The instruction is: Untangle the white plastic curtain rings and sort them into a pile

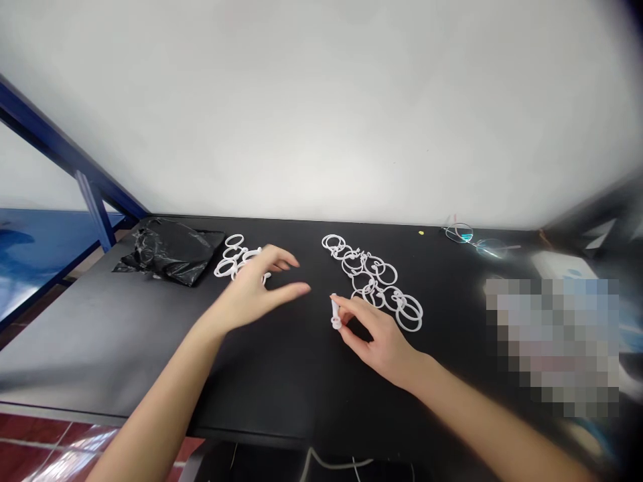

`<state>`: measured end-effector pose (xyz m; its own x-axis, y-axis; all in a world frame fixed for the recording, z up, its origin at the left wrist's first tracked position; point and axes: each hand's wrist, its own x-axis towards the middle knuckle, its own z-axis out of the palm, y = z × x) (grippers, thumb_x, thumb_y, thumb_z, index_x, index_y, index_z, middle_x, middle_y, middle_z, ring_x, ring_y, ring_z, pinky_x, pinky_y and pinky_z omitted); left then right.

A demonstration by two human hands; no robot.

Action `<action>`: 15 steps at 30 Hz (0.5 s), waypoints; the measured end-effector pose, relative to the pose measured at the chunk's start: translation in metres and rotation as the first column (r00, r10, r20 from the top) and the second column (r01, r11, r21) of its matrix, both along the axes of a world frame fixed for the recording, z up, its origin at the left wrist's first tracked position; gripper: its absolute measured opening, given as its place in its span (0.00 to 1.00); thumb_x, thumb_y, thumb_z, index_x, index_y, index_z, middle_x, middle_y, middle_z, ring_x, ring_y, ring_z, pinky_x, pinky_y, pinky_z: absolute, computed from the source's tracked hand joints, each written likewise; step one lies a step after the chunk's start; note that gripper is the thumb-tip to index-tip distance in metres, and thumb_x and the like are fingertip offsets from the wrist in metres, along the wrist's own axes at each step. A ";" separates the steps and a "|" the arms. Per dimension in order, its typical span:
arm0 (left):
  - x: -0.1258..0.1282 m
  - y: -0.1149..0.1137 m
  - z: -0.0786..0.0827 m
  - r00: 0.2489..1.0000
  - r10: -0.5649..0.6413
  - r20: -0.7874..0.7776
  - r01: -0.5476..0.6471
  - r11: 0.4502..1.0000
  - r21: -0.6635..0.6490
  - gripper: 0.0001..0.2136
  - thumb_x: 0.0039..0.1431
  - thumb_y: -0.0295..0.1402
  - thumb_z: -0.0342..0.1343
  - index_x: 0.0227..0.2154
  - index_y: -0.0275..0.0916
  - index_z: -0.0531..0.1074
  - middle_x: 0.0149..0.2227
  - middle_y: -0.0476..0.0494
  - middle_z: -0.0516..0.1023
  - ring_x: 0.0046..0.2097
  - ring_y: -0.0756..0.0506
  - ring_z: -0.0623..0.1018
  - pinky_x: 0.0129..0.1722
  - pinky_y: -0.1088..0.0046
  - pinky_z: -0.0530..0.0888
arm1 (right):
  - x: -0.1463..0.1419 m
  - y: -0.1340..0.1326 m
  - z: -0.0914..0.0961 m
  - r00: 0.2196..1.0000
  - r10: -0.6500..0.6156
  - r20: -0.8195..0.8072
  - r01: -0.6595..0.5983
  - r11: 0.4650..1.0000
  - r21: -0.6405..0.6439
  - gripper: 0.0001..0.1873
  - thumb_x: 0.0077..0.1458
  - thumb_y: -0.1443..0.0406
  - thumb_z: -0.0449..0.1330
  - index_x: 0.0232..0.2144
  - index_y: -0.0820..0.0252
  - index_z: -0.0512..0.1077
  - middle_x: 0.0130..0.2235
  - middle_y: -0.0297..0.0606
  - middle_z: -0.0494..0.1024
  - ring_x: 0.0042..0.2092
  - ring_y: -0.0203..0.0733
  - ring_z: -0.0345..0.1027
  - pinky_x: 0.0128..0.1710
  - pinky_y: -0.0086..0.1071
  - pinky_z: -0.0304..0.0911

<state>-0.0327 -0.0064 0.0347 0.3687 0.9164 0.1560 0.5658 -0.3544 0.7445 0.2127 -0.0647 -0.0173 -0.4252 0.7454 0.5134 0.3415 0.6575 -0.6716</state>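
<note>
On a black table [125, 341] lie two groups of white plastic rings. The smaller pile of rings [232, 258] lies at the left, and my left hand [258, 288] hovers just in front of it with fingers stretched out and nothing in them. A longer chain of linked rings [374, 278] runs diagonally at the middle right. My right hand [374, 331] pinches one small white ring piece [335, 314] between thumb and fingers, just left of the chain's near end.
A crumpled black plastic bag [168, 251] lies at the table's back left. A pair of glasses [469, 235] rests at the back right beside a small yellow bit [420, 233]. A white wall stands behind; a blue metal frame [95, 211] rises at left.
</note>
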 end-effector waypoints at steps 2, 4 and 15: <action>0.021 -0.012 0.000 0.957 -0.251 0.146 0.269 0.956 -0.119 0.25 0.53 0.42 0.63 0.53 0.44 0.65 0.54 0.40 0.70 0.55 0.41 0.71 0.53 0.61 0.72 | 0.000 -0.002 0.003 0.997 -0.020 -0.070 0.015 0.998 -0.064 0.20 0.60 0.72 0.55 0.53 0.54 0.66 0.35 0.35 0.74 0.36 0.37 0.73 0.40 0.34 0.73; 0.036 -0.023 -0.002 0.911 -0.362 0.200 0.395 0.905 -0.161 0.33 0.50 0.39 0.67 0.58 0.47 0.61 0.58 0.40 0.67 0.57 0.41 0.70 0.54 0.62 0.73 | 0.000 -0.004 0.006 0.988 -0.061 -0.145 0.044 0.992 -0.122 0.13 0.58 0.71 0.58 0.46 0.55 0.71 0.36 0.35 0.76 0.36 0.37 0.74 0.38 0.32 0.74; 0.054 -0.035 -0.018 0.878 -0.270 0.395 0.401 0.866 -0.298 0.19 0.55 0.34 0.64 0.49 0.39 0.71 0.46 0.43 0.75 0.42 0.47 0.77 0.42 0.70 0.77 | 0.001 -0.004 0.014 0.974 -0.117 -0.193 0.118 0.993 -0.010 0.10 0.57 0.72 0.59 0.40 0.57 0.75 0.31 0.36 0.80 0.30 0.38 0.75 0.30 0.33 0.72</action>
